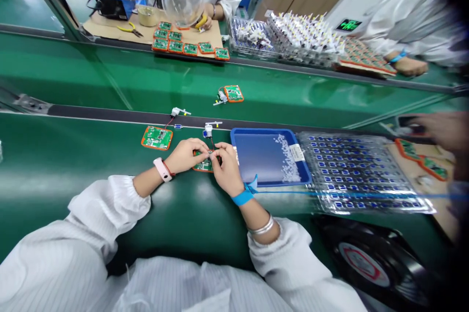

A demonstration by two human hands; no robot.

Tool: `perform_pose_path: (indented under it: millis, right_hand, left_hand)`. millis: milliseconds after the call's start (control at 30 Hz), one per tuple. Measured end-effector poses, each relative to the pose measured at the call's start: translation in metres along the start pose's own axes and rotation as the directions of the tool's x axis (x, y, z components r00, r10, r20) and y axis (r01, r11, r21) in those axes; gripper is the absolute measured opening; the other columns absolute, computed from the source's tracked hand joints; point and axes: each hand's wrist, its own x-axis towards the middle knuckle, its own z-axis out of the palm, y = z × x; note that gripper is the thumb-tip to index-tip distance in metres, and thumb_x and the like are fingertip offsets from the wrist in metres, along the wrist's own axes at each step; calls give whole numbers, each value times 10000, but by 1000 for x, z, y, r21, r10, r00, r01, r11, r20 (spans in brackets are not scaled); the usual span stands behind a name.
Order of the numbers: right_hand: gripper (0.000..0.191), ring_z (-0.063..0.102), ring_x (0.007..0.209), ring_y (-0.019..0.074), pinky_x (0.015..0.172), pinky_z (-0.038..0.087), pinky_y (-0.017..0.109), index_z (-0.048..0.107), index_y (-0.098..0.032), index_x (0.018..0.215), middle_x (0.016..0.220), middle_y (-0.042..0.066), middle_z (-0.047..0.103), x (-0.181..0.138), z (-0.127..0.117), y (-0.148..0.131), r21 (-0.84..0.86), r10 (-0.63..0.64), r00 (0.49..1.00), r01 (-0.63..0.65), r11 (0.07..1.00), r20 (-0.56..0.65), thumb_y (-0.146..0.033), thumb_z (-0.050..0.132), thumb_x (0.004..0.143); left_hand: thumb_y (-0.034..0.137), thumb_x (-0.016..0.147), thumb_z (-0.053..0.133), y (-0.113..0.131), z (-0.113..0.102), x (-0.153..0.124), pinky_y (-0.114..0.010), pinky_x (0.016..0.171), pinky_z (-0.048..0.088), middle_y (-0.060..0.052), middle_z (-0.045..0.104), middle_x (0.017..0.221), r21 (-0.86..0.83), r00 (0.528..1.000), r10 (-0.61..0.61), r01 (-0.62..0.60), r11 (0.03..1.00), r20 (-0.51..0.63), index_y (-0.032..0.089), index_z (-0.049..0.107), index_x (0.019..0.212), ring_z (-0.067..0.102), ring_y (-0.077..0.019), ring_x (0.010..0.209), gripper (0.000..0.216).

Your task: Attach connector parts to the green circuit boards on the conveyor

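We flag a risk: a tug on the thin red-and-black wire (211,143) could strain its joint to the white component (208,131), and the orange-framed green circuit board (201,167), lying on the green conveyor belt (190,216) just beside the blue tray (271,132), could slip if the belt moves. Our left hand (185,155) and right hand (227,167) curl closed, forearms angled inward, fingertips pinching at the board; the exact hold is hidden.

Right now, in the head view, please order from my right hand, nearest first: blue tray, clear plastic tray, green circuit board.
From the right hand:
1. Green circuit board, directly beneath it.
2. Blue tray, just to its right.
3. Clear plastic tray, farther right.
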Motion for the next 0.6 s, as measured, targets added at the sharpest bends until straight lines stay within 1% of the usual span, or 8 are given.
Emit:
perform_pose_path:
  millis: [133,200,300,400,500,600]
  right_hand:
    - [113,462,1066,237,917,394,450,476,-204,728,1020,110,472,-1,6,5,-4,27,998,-27,1000,-51,-165,428,823]
    - [121,466,1058,239,909,401,445,475,-202,719,1014,115,472,0,6,6,6,43,998,-42,999,-53,-158,420,818]
    - [121,475,1042,234,894,412,434,483,-204,715,1001,107,483,-1,1,5,31,52,998,-51,998,-23,-162,430,815]
    - [115,479,1043,230,902,405,438,493,-208,730,1009,98,499,-6,-3,2,45,29,999,-30,999,18,-175,440,827]
    - [105,487,1029,231,904,401,446,495,-206,740,1009,99,512,-10,-5,0,35,13,999,-14,999,40,-169,445,825]
    - [111,504,984,223,873,422,427,487,-205,730,972,97,511,-11,-4,1,41,21,999,-22,999,29,-155,439,817]
  left_hand:
    - [116,745,587,1,5,7,-281,719,486,-41,678,798,77,999,-24,22,997,33,150,673,685,619,-154,747,111]
    - [91,736,568,3,6,9,-265,671,480,-40,671,776,107,998,-35,29,994,51,144,663,662,605,-146,706,132]
    - [85,735,568,6,4,8,-271,714,480,-31,673,773,109,998,-18,12,994,54,151,657,654,614,-149,736,138]
    - [122,752,593,9,1,1,-291,764,477,-26,679,803,102,999,13,-17,995,43,165,663,674,623,-159,783,114]
    - [142,766,596,12,2,-7,-297,753,473,-29,679,815,124,999,16,-19,992,31,170,668,682,621,-162,784,114]
    - [126,776,570,13,4,-9,-285,729,473,-36,679,802,124,999,2,-7,992,39,162,669,687,622,-156,762,138]
